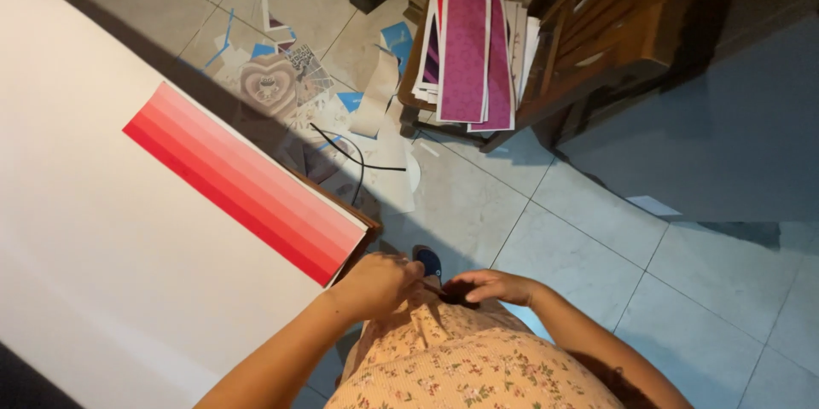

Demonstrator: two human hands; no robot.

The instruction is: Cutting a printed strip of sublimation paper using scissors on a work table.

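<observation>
My left hand (pixel 380 283) is curled into a fist just past the near corner of a large white sheet (pixel 94 230) that carries a band of red-to-pink stripes (pixel 243 180). Nothing shows inside the fist. My right hand (pixel 496 286) lies a little to its right, fingers stretched out and resting on the top of my floral peach garment (pixel 461 358). Between the two hands there is a dark fold of the fabric. The sheet lies on a wooden table whose brown edge (pixel 365 223) shows by the stripes' end.
A blue shoe tip (pixel 428 261) shows on the grey tiled floor (pixel 597 238). A stack of magenta patterned sheets (pixel 465 51) rests on a wooden chair (pixel 597 42). Paper scraps, blue tape bits and a black cable (pixel 354 157) litter the floor beyond the table.
</observation>
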